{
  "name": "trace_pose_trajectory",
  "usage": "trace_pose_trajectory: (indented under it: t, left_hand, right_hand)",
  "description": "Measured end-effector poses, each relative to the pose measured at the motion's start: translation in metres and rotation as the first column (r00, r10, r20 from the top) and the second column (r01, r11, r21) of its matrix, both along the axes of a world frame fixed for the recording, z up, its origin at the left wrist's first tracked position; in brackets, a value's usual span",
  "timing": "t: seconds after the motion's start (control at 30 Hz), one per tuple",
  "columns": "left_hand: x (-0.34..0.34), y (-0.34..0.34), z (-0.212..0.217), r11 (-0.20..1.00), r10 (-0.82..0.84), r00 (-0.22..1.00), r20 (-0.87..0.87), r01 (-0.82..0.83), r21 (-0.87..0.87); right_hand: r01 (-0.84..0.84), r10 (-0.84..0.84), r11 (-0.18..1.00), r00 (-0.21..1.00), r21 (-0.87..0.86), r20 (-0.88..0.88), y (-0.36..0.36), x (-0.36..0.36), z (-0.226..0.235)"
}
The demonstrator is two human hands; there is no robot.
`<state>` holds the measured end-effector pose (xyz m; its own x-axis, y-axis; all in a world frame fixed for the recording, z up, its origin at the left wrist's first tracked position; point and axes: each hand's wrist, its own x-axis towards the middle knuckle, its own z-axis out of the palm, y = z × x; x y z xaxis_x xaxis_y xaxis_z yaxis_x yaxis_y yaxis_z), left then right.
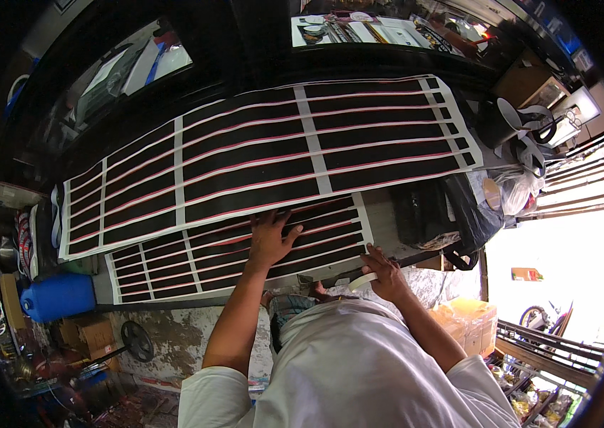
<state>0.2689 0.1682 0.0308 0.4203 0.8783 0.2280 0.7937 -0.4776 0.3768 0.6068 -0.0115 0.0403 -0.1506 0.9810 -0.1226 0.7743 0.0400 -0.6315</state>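
My left hand (271,239) lies with fingers spread on a striped sheet (230,251), its fingertips close to the overhanging edge of a larger sheet. Both sheets carry black panels divided by white strips with thin red lines. The larger sheet (259,171) lies farther back and partly covers the nearer one. My right hand (389,277) is at the near right corner of the nearer sheet, fingers curled. A roll of whitish tape (363,282) sits in it on the thumb side; part of the roll is hidden by the hand.
Beside the sheets at the right are a dark mug-like container (499,123) and black plastic bags (469,210). A blue jerrycan (59,296) stands at the left. A cardboard box (464,324) wrapped in plastic sits below the table edge, right of my body.
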Motion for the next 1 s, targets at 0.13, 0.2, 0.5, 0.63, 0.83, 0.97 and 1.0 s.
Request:
trace_pose_trajectory:
  t: [0.13,0.2,0.5,0.63,0.83,0.97,1.0]
  left_hand:
    - [0.010,0.005,-0.001,0.998,-0.047,0.999,-0.012,0.046,-0.035]
    - [0.017,0.007,0.000,0.997,-0.074,0.997,-0.026,0.074,-0.034]
    - [0.049,0.021,0.006,0.979,-0.200,0.977,0.070,0.196,0.064]
    - [0.060,0.025,0.014,0.970,-0.228,0.971,0.072,0.233,-0.064]
    - [0.063,0.023,0.012,0.970,-0.237,0.966,0.104,0.242,-0.038]
    - [0.067,0.028,0.010,0.965,-0.254,0.959,0.124,0.261,-0.042]
    - [0.068,0.029,0.010,0.963,-0.254,0.958,0.134,0.263,-0.059]
  right_hand:
    - [0.013,-0.013,1.000,1.000,0.007,0.023,0.002,-0.003,0.002]
    - [0.030,-0.030,1.000,0.999,0.006,0.021,0.000,-0.002,-0.003]
    - [0.041,-0.041,0.999,0.999,-0.008,0.027,-0.002,-0.003,-0.004]
    - [0.070,-0.070,0.998,0.998,-0.002,0.005,-0.001,-0.006,0.000]
    - [0.077,-0.077,0.997,0.997,0.018,0.005,0.001,-0.008,0.002]
    - [0.077,-0.077,0.997,0.997,0.031,-0.002,0.001,-0.007,-0.002]
    - [0.074,-0.075,0.997,0.997,0.030,0.003,0.000,-0.006,-0.002]
